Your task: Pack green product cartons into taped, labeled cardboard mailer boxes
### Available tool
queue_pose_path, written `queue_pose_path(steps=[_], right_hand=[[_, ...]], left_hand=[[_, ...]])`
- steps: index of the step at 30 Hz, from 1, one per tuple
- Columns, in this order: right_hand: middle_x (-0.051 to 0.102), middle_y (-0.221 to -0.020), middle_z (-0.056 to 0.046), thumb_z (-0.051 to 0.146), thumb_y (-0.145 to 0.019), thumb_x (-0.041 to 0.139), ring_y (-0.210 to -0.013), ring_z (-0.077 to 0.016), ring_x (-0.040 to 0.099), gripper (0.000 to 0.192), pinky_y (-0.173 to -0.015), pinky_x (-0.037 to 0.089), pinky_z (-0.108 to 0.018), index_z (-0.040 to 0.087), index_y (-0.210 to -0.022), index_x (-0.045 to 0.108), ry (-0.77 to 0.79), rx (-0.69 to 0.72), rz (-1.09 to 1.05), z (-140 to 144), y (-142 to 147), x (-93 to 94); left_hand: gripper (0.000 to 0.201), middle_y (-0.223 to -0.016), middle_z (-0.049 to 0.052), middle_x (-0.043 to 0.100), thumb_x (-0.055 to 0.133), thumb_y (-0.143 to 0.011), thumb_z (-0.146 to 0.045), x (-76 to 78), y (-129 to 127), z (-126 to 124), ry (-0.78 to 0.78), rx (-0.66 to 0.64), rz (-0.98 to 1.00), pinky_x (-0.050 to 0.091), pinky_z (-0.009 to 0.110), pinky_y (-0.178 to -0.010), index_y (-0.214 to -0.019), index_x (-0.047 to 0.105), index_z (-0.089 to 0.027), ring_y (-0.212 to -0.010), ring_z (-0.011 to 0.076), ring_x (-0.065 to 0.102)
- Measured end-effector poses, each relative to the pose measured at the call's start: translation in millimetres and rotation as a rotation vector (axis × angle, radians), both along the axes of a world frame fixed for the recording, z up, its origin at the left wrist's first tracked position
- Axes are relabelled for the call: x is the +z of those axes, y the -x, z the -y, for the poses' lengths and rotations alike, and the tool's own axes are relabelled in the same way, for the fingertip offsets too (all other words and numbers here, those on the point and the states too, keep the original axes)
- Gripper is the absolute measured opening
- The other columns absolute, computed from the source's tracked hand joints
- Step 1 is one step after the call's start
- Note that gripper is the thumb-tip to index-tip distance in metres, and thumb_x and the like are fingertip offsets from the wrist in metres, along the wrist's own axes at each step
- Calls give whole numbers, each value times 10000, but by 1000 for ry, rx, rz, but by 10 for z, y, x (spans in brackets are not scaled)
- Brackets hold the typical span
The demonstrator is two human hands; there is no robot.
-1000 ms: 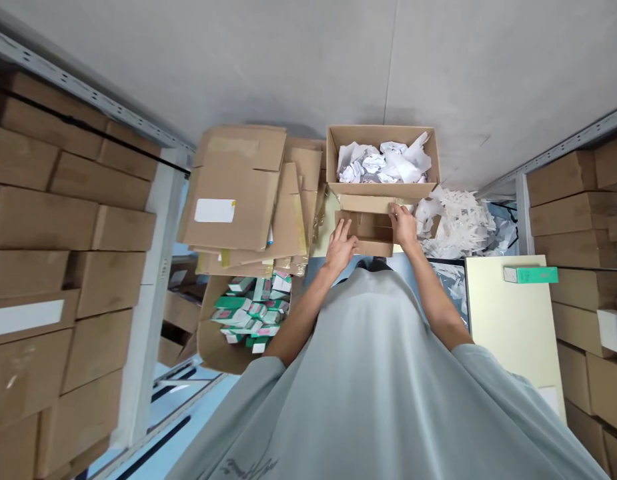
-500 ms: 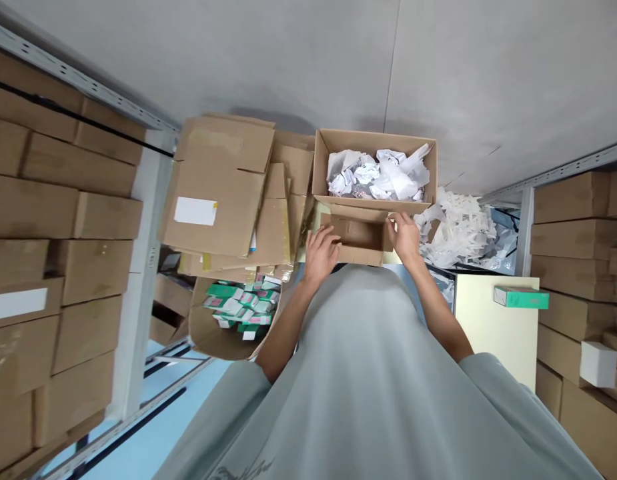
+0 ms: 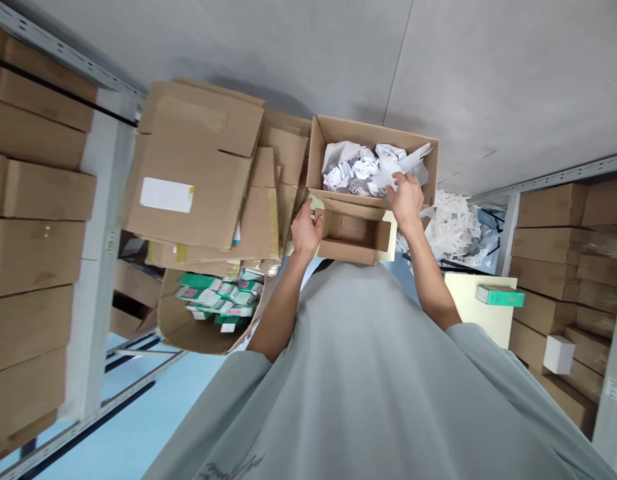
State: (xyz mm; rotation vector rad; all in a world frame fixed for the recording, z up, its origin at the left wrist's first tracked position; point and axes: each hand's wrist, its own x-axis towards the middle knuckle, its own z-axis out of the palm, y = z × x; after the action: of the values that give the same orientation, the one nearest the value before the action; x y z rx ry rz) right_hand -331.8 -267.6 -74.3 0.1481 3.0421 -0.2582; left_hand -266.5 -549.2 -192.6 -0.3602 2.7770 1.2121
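Observation:
A small cardboard box (image 3: pixel 351 252) lies in front of me with its top uncovered and its inside showing bare brown card. At its left end is my left hand (image 3: pixel 307 231), fingers apart and against the box's edge. Just behind it stands a larger cardboard box (image 3: pixel 315 157) filled with crumpled white paper (image 3: pixel 364 167). My right hand (image 3: pixel 407 200) reaches over that box's front wall at the right, fingers apart and touching or just above the paper.
Flattened cartons (image 3: pixel 188 160) are piled at the left, above a carton (image 3: pixel 178 327) of green-and-white small boxes. Shredded white paper (image 3: pixel 455 223) heaps at the right. A green box (image 3: pixel 501 296) sits on a pale board (image 3: pixel 478 327). Shelves of cartons (image 3: pixel 35 253) flank both sides.
My right hand has left the small box and moved up over the crumpled paper. My left hand has shifted slightly up at the small box's left end. The camera view has turned slightly.

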Motion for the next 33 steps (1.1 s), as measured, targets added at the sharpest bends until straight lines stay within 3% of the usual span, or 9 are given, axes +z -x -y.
queue_pose_path(steps=[4,7,12,16,20,24,27,30,33], right_hand=[[700,-1493,-258,166,-1051,697,-1436,-393,620,478,-1203,531,-503,96,-1523,673,-89,-116,65,-13,90,24],[770,-1409,-248,101,-1049,596,-1377,-385,683,401,-1167,572,-510,102,-1416,756,-97,-151,121,-44,170,5],[793,-1379,-242,122,-1095,484,-1354,-370,698,371,-1144,597,-511,117,-1295,797,-111,-173,56,-73,254,-35],[767,-1463,-223,212,-1039,718,-1353,-374,703,484,-1138,597,-520,146,-1517,683,-89,-219,135,-47,317,-35],[817,-1326,-182,203,-1084,648,-1238,-355,758,322,-1088,601,-493,203,-1388,755,-107,-238,173,-52,316,78],[794,-1266,-168,304,-1191,464,-1178,-317,756,342,-1061,604,-451,168,-1371,721,-81,-196,-138,-71,51,359],[774,-1165,-119,424,-1233,367,-1080,-277,748,455,-1002,616,-402,183,-1445,690,6,-117,-247,50,-330,599],[763,-1207,-111,433,-1227,400,-1048,-265,739,460,-973,622,-378,213,-1469,723,84,-12,-191,333,-748,723],[765,-1294,-113,313,-1186,497,-1094,-272,751,396,-992,619,-364,252,-1458,778,119,105,-21,640,-1060,633]], left_hand=[[578,-1310,149,832,653,-1003,-235,-10,106,109,-38,38,-9,620,480,-1164,-1578,671,-177,-1204,326,809],[577,-1382,189,810,634,-1009,-205,38,176,178,-22,52,19,583,513,-1217,-1582,667,-147,-1319,369,782],[558,-1354,203,812,643,-1005,-191,101,227,239,-24,-37,79,591,576,-1189,-1561,666,-148,-1242,391,802],[534,-1447,208,744,678,-996,-230,170,190,265,-41,-82,-67,566,538,-1261,-1527,681,-179,-1387,386,734],[557,-1549,190,673,679,-1002,-235,309,183,317,-117,-139,-247,468,529,-1379,-1557,649,-200,-1543,364,626],[549,-1623,179,625,655,-1064,-292,551,214,321,-207,-206,-366,424,531,-1415,-1605,602,-213,-1615,344,565],[535,-1633,164,630,648,-1113,-399,782,189,239,-308,-308,-370,548,501,-1318,-1617,599,-225,-1564,333,621],[718,-1663,155,627,723,-1083,-567,961,106,131,-480,-422,-292,698,423,-1097,-1698,516,-260,-1386,305,744],[829,-1654,141,646,838,-999,-577,974,15,85,-603,-520,-208,731,335,-942,-1709,525,-285,-1257,271,795]])
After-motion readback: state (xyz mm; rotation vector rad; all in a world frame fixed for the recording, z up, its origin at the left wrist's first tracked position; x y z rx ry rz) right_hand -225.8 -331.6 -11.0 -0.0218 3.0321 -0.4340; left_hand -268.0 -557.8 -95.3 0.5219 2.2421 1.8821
